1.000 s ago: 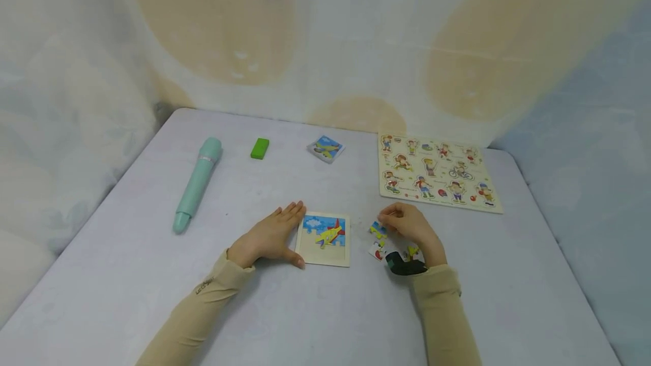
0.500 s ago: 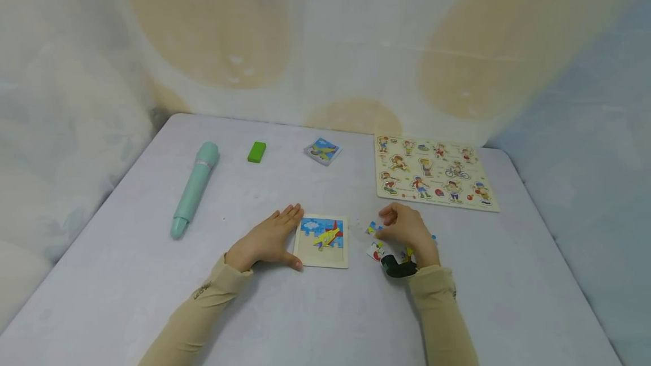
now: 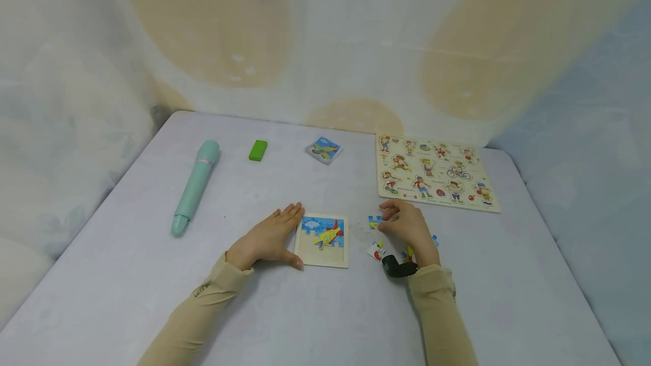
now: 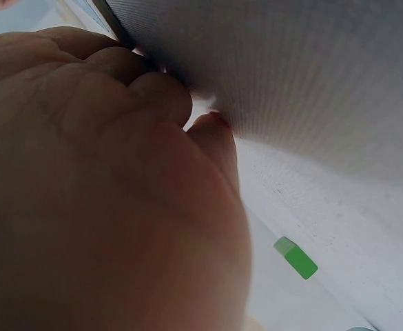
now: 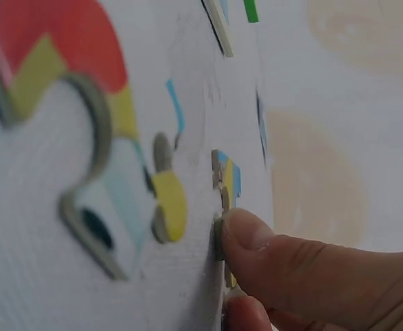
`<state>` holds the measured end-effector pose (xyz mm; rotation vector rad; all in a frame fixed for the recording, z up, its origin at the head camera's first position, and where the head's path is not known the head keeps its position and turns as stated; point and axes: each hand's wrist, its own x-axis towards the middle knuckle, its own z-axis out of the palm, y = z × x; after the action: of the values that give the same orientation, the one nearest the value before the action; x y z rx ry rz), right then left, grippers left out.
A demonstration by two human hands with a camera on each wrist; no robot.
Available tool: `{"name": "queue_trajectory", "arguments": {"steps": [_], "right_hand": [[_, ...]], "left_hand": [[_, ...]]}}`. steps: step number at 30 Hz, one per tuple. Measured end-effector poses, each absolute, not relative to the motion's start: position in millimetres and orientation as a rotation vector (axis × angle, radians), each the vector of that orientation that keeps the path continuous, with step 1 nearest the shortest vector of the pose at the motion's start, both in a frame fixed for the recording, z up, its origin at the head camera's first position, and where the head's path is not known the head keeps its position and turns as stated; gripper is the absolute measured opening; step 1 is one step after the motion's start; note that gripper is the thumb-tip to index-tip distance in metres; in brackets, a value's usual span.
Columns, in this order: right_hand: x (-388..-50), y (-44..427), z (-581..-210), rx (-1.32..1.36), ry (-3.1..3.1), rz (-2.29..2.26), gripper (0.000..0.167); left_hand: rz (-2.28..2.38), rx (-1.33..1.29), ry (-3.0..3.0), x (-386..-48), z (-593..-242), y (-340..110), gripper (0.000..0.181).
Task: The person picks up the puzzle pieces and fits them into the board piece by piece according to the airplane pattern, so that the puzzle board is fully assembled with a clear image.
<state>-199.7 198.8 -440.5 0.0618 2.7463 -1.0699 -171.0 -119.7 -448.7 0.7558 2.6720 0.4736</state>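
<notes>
A square wooden puzzle tray point(image 3: 322, 264) lies mid-table, its upper part filled with blue-sky and yellow-plane pieces. My left hand point(image 3: 267, 239) lies flat with fingers straight, its fingertips and thumb against the tray's left edge. Right of the tray, my right hand point(image 3: 411, 230) pinches a blue and yellow puzzle piece point(image 3: 374, 222) between thumb and fingers, low at the table. In the right wrist view the thumb presses on that piece point(image 5: 227, 176). A white and red piece point(image 3: 376, 251) lies nearer the front; other pieces are partly hidden under the right hand and its black wrist strap.
A figure puzzle board point(image 3: 437, 177) lies at the back right. Along the back are a picture card point(image 3: 324, 150) with a plane and a green block point(image 3: 257, 150). On the left lies a long mint-green tube point(image 3: 195, 188).
The blue and yellow piece has turned slightly and shifted a little away from the table's front. My right fingers have closed in on it. My left hand stays against the tray.
</notes>
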Motion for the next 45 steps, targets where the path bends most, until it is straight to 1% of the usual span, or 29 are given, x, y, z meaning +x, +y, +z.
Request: {"name": "queue_trajectory", "arguments": {"steps": [7,11,16,22,28,40,45], "right_hand": [[-199,197,-437,0.018,2.709,-0.998,0.029],[-200,198,-438,-0.016,2.724,-0.954,0.025],[-201,199,-442,-0.006,2.698,-1.024,0.022],[-203,195,-443,0.075,2.565,-1.278,0.026],[-203,182,-443,0.085,2.381,-1.523,0.033],[-196,133,-451,-0.037,2.239,-1.552,0.030],[-188,114,-453,-0.122,2.228,-1.532,0.026]], "left_hand": [[0.476,0.757,2.672,-171,-448,-120,0.123],[0.472,0.753,2.675,-170,-449,-121,0.123],[0.486,0.743,2.670,-170,-450,-121,0.123],[0.485,0.741,2.670,-170,-450,-121,0.123],[0.473,0.754,2.671,-173,-450,-119,0.123],[0.456,0.745,2.666,-171,-447,-119,0.122],[0.475,0.759,2.671,-170,-448,-120,0.122]]}}
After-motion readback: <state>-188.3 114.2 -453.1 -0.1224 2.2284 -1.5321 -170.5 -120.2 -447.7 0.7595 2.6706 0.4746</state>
